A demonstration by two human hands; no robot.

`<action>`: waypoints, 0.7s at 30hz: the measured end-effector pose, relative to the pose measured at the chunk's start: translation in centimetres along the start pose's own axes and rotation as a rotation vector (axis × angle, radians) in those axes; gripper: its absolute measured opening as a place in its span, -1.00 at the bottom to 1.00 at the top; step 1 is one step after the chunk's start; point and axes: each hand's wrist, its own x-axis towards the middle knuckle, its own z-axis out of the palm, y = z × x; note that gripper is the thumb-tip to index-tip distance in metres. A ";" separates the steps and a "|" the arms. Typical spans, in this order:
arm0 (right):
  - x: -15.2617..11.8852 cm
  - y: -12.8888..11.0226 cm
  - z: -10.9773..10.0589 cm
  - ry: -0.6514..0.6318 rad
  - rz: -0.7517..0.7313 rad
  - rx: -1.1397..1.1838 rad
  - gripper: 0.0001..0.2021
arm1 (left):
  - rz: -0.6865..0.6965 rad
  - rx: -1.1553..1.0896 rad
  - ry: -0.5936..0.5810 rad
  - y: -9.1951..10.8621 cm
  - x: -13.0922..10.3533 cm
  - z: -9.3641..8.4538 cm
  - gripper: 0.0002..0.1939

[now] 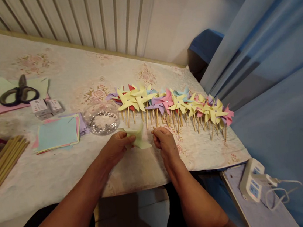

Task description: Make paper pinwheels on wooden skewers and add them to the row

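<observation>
Near the table's front edge, my left hand [120,144] pinches a pale green paper piece [140,139] with curled corners. Just right of the paper, my right hand [163,138] is closed, its fingertips pressed together; whatever they hold is too small to make out. The two hands are apart. Beyond them, a row of finished paper pinwheels [178,102] on thin sticks runs to the right, in yellow, pink, purple, blue and red. A round clear dish [102,118] of small shiny metal pieces sits behind my left hand.
Stacked coloured paper squares [57,133] lie left of the dish, with small white boxes [46,107] behind. Black scissors [19,95] rest on more paper. Wooden sticks [3,162] lie at the far left. A power strip [252,180] is at lower right, beside a blue curtain [287,110].
</observation>
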 end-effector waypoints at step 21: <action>0.1 0.1 0.1 0.021 0.000 0.025 -0.86 | -0.001 0.015 0.004 -0.1 0.0 -0.1 -0.72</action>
